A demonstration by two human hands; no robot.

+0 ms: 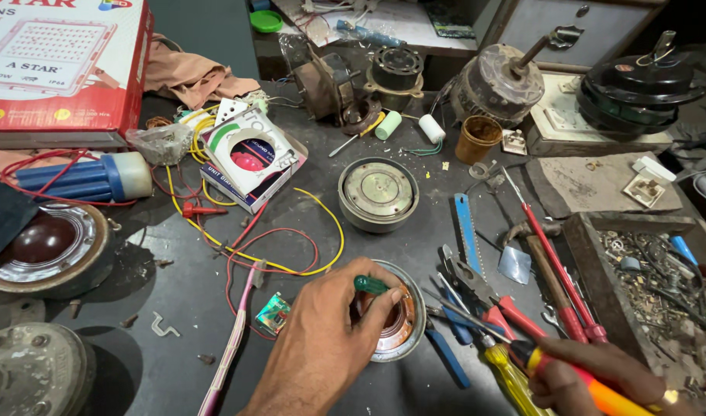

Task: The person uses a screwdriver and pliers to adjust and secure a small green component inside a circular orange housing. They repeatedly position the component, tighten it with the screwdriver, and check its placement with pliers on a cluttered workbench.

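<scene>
Now our left hand [322, 339] pinches green-handled screwdriver [371, 284] over motor housing [403, 323], steadying it; right hand [592, 377] grips orange-yellow screwdriver [538, 358] ready.

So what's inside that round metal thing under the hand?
Inside the round metal housing you can see reddish-copper coloured parts. The left hand, holding a green-handled tool, covers most of it, so the rest stays hidden.

Your left hand [322, 339] rests on the round motor housing [395, 323] near the table's [176, 308] front edge, its grip closed on a green-handled screwdriver [371, 284]. Your right hand [600, 377], at the front right corner, clasps an orange-and-yellow screwdriver [576, 377] beside the pliers [476, 296].
</scene>
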